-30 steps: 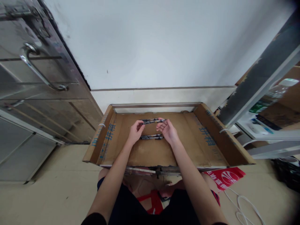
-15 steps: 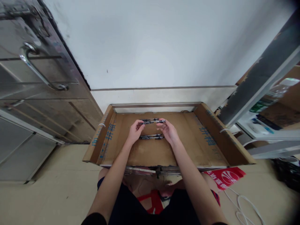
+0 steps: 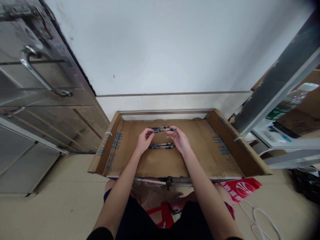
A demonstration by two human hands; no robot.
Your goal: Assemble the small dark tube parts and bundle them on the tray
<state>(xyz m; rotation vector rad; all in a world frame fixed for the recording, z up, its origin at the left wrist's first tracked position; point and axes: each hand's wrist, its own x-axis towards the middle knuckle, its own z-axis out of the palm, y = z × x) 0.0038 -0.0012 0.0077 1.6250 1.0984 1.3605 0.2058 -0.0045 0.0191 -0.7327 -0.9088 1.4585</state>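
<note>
Slim black-and-clear pen (image 3: 163, 130): two bare hands are holding it level at mid-frame, over a shallow brown cardboard tray with blue printing (image 3: 197, 163).
Upper left, a curved chrome door handle (image 3: 40, 78) is jutting from a grey metal door (image 3: 15, 95). Left of centre, the left hand (image 3: 143, 141) is pinching the pen's left end in its fingers. Centre, a far bunch of similar pens (image 3: 160, 127) is showing just beyond it; a near bunch (image 3: 161, 146) is lying on the tray floor, count unclear. Right of centre, the right hand (image 3: 181, 141) is gripping the right end between thumb and fingers. Lower right, a red sheet with white lettering (image 3: 241, 189) is showing. Far right, a clear plastic bottle with a green label (image 3: 292, 101) is showing.
</note>
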